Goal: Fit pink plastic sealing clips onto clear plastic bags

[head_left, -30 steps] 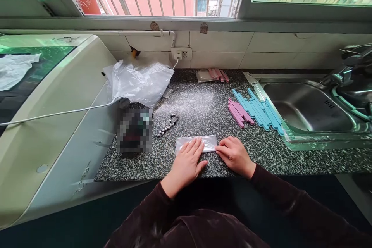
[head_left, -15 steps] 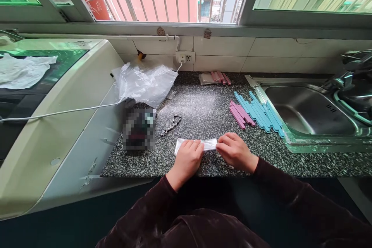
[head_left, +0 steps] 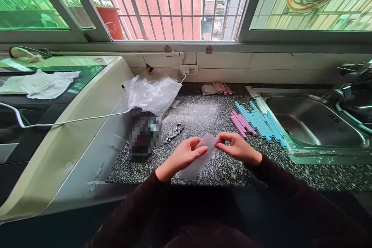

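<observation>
A small translucent plastic bag (head_left: pixel 195 167) is held up slanting over the front of the speckled counter. My left hand (head_left: pixel 186 154) grips its left side, thumb on top and fingers curled behind. At the bag's upper right edge, my right hand (head_left: pixel 234 146) pinches it between thumb and fingertips. Pink strips (head_left: pixel 241 124) and light blue strips (head_left: pixel 258 120) lie in rows beyond my right hand. A beaded bracelet (head_left: pixel 174 133) rests on the counter beyond my left hand.
A large clear plastic bag (head_left: pixel 152 92) lies by the wall, near a socket (head_left: pixel 188 70). A blurred dark object (head_left: pixel 144 136) stands at left, beside a pale machine (head_left: pixel 87 124) with a white cable. More pink strips (head_left: pixel 222 88) lie at the back. The steel sink (head_left: pixel 314 122) is at right.
The small bag, lying flat near the counter before, is now lifted and tilted. My left hand has turned from palm-down to a side grip, and my right hand pinches the upper edge. The view has shifted.
</observation>
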